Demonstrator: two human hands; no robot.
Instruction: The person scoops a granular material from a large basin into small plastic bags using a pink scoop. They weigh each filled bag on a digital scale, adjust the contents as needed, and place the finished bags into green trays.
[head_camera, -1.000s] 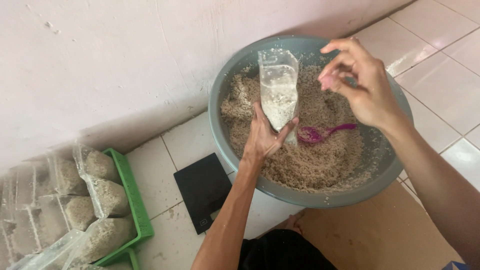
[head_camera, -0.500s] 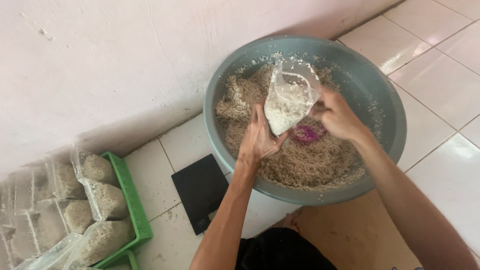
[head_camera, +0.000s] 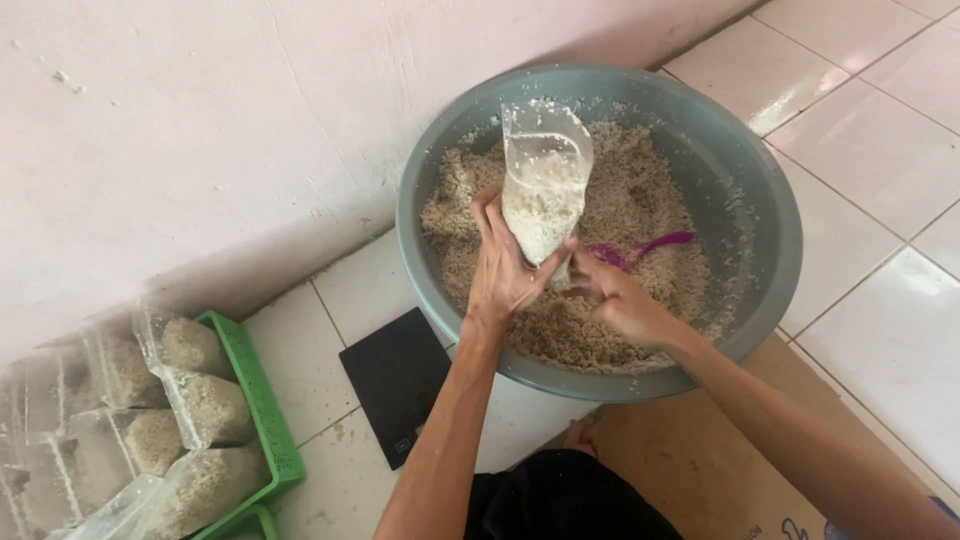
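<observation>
Your left hand (head_camera: 505, 270) grips the clear bag (head_camera: 543, 190) over the grey basin (head_camera: 770, 250).
Right hand (head_camera: 620, 300) fingers curl on the purple scoop (head_camera: 645, 247); green crate (head_camera: 255, 405), black scale (head_camera: 400, 380) sit left.

- The right hand (head_camera: 620, 300), raised by the basin's (head_camera: 760, 200) far rim a second ago, has dropped to the grain beside the purple scoop (head_camera: 640, 248).
- The bag (head_camera: 543, 190), tipped rightward half a second ago, stands upright again in the left hand (head_camera: 505, 265).

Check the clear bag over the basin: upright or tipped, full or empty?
Upright, partly full. The clear bag stands mouth-up in the left hand over the grey basin, pale grain filling its lower part.
</observation>
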